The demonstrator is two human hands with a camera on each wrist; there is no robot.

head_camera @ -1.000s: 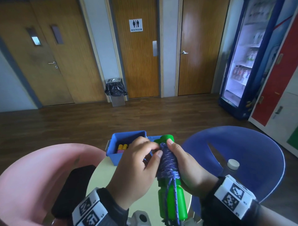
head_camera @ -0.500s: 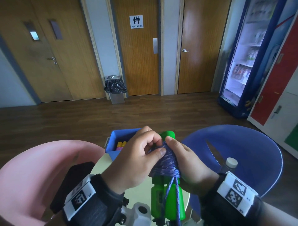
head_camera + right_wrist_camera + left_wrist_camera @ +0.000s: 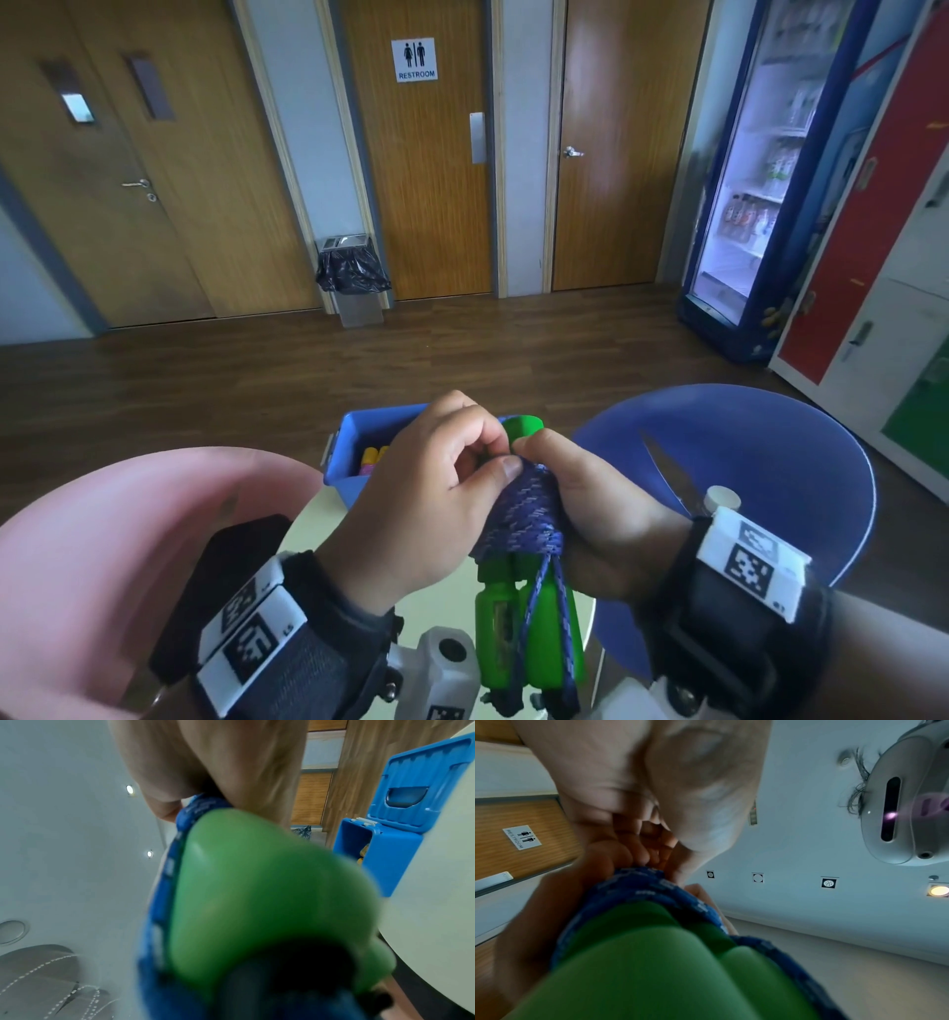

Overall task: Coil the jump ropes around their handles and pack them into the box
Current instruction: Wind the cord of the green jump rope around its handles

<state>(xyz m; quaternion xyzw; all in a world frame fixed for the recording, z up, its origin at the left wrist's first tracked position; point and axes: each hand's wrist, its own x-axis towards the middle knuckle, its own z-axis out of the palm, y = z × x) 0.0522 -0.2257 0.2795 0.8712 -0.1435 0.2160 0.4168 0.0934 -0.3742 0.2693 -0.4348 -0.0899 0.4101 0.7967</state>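
Left hand (image 3: 426, 493) pinches rope (image 3: 524, 519); right hand (image 3: 595, 514) grips green handles (image 3: 524, 632) | blue box (image 3: 354, 447) behind

Both hands (image 3: 513, 493) are crowding the frame's lower centre, blocking the blue box (image 3: 354, 437) mouth behind them; a pink chair (image 3: 102, 539) is flanking lower left, a blue chair (image 3: 770, 462) lower right.
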